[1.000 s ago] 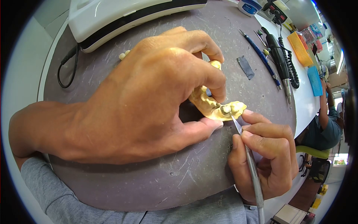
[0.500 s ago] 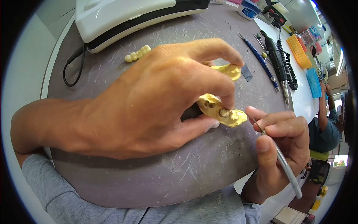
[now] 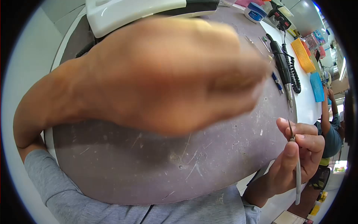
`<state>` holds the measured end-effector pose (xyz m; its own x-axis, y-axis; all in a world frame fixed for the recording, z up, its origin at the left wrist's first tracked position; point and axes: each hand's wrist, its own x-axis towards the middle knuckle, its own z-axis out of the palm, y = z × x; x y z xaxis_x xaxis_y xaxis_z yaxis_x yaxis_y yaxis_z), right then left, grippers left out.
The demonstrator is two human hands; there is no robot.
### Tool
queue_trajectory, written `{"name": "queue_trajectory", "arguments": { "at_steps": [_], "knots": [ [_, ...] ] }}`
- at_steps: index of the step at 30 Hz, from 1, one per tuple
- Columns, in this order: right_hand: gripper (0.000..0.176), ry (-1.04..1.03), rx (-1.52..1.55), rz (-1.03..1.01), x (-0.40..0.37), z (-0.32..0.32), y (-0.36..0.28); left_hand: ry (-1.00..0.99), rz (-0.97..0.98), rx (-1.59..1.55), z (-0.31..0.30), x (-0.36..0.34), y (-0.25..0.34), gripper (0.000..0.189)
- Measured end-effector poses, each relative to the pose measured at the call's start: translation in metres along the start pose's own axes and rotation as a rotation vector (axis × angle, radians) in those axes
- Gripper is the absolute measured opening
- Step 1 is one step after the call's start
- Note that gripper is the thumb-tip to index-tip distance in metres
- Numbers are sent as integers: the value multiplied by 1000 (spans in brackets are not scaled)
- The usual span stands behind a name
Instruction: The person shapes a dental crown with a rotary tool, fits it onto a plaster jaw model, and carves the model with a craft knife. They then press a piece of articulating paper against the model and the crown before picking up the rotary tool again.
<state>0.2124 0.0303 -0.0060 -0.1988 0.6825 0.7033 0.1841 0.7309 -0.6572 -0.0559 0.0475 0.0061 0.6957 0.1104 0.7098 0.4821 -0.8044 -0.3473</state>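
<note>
My left hand (image 3: 175, 74) is raised over the mat and strongly smeared by motion. Its fingers point right, and whatever lies between or beneath them cannot be made out. At the lower right, my right hand (image 3: 302, 149) pinches a thin metal hand tool (image 3: 298, 175) between thumb and fingers, its pointed tip up and its handle hanging down. The two hands are apart.
A white and black device (image 3: 130, 15) stands at the back left. On the right are a black handpiece (image 3: 281, 63) with coiled cord, a blue pen-like tool (image 3: 277, 83), an orange basket (image 3: 302, 56), a blue basket (image 3: 317, 86) and a jar (image 3: 255, 13). Another person (image 3: 332, 134) sits beyond.
My left hand has swung up and rightward; the yellow dental model pieces it held are no longer distinguishable. My right hand has moved right with the tool, now more upright. The view has shifted slightly.
</note>
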Motion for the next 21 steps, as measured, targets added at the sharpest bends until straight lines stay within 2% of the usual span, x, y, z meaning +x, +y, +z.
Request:
{"name": "queue_trajectory", "arguments": {
  "at_steps": [1,2,4,5,8,10,12,14,15,16,17,21],
  "knots": [
    [30,-1,-7,-33,-1,-1,2,-19,-234,-193,-10,8,0,32],
    [30,-3,-16,-65,-2,-2,3,-19,-232,-190,-1,5,3,32],
    [32,-48,6,-53,-3,-7,2,344,-466,-1010,15,18,12,40],
    [33,-92,26,-36,-3,-8,0,-99,-665,-978,-13,15,12,43],
    [36,-210,158,71,0,-8,-2,-294,-795,-1139,-12,6,18,49],
    [34,-231,244,134,1,-10,-3,-280,-827,-1175,-7,-4,17,50],
    [31,-373,330,227,6,-12,-5,-267,-857,-1198,-7,-8,16,51],
    [27,-394,325,250,9,-11,-4,-337,-854,-1199,-11,-7,14,55],
    [27,-497,282,120,12,-13,1,-334,-858,-1201,-10,-8,16,55],
    [31,-599,237,-11,14,-14,6,-239,-858,-1275,-6,-9,19,55],
    [29,-644,205,-32,19,-16,4,-141,-856,-1348,-3,-9,22,54],
    [29,-575,100,-22,17,-14,1,-40,-842,-1426,2,-9,24,52]
  ]
}}
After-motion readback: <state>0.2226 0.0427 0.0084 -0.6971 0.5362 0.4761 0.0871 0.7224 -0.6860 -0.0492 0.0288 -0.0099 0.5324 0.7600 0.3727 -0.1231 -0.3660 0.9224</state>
